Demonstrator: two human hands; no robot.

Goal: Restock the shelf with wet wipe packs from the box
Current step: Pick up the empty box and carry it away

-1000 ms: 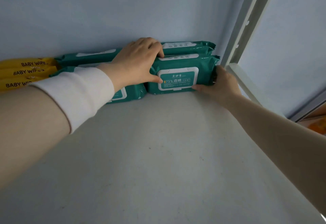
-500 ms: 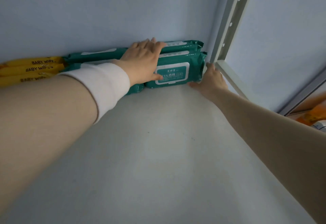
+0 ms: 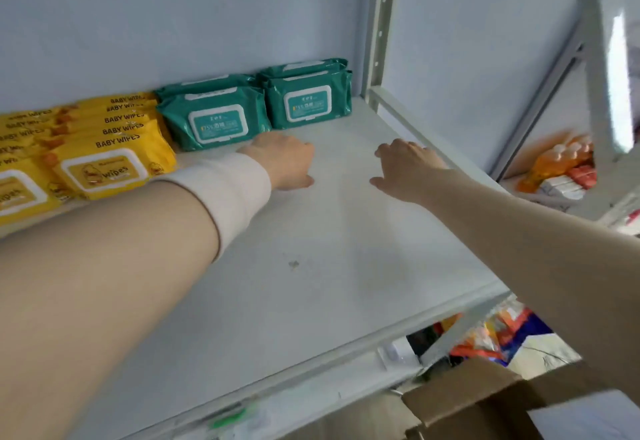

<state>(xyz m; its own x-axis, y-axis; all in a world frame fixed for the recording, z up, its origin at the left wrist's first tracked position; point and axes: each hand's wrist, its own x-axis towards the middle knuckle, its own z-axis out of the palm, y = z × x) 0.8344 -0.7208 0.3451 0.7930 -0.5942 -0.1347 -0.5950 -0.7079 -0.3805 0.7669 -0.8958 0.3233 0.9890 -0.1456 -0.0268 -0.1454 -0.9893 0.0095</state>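
Two short stacks of teal wet wipe packs stand at the back of the white shelf (image 3: 311,266): the right stack (image 3: 308,102) in the corner, the left stack (image 3: 214,117) beside it. My left hand (image 3: 287,161), with a white cuff at the wrist, hovers over the shelf just in front of the left stack, fingers curled down, holding nothing. My right hand (image 3: 407,171) floats over the shelf to the right, fingers apart and empty. A flap of the cardboard box (image 3: 485,401) shows at the bottom right.
Yellow baby wipes packs (image 3: 110,159) fill the shelf's left side in rows. A white upright post (image 3: 377,34) stands at the shelf's back right corner. Orange bottles and red packs (image 3: 564,169) sit on a neighbouring shelf to the right. Colourful goods lie below.
Both hands have let go of the right teal stack and pulled back toward me over the shelf. The view has dropped and widened, now showing the yellow packs and the box.
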